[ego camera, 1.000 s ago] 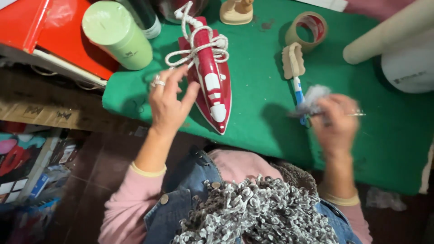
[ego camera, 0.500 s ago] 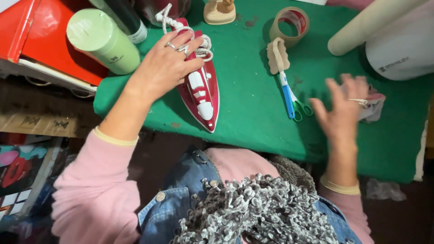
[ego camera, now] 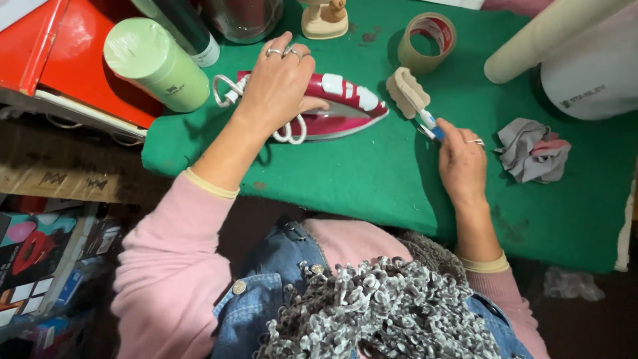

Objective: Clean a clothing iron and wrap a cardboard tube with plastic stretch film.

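The left hand lies over the red iron, which rests on its side on the green desk, fingers curled down on its body and white cord. The right hand seems closed on the brush's blue handle, just right of the iron's tip; a crumpled grey cloth lies nearby.

Colourful printed cardboard boxes lie stacked on the floor at eight o'clock, and a white label band rings a dark bottle at eleven o'clock.
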